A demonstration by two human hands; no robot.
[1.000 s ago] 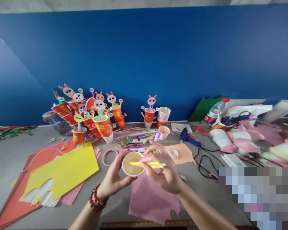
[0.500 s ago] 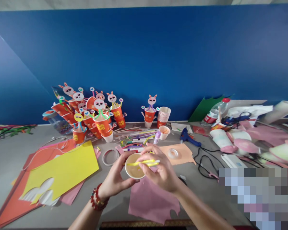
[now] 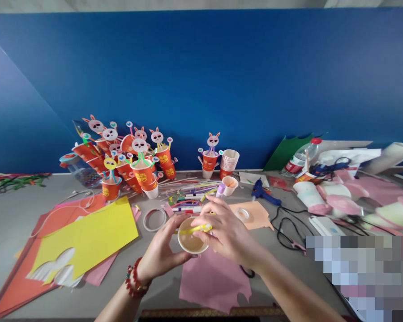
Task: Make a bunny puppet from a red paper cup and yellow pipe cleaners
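Note:
My left hand (image 3: pixel 161 251) is wrapped round the side of a paper cup (image 3: pixel 192 245), whose open mouth tilts up towards me. Between the fingertips of my right hand (image 3: pixel 230 232) is a thin yellow straw (image 3: pixel 187 231), lying across the cup's mouth. One end of the straw reaches the cup's left rim; the other end is partly covered by my fingers. A sheet of pink paper (image 3: pixel 215 281) lies on the table below the cup. Beyond my right hand stands a glue stick with a purple cap (image 3: pixel 220 190).
Several red cups with rabbit faces (image 3: pixel 143 173) stand at the back left. A cup stack (image 3: pixel 229 161) is at the back centre. Yellow paper (image 3: pixel 97 235) and a tape roll (image 3: pixel 155 220) lie left; a blue glue gun (image 3: pixel 264 193) with black cable lies right.
The cup has shifted slightly right and towards me. My right hand has closed in over the yellow straw, and its right end now shows less.

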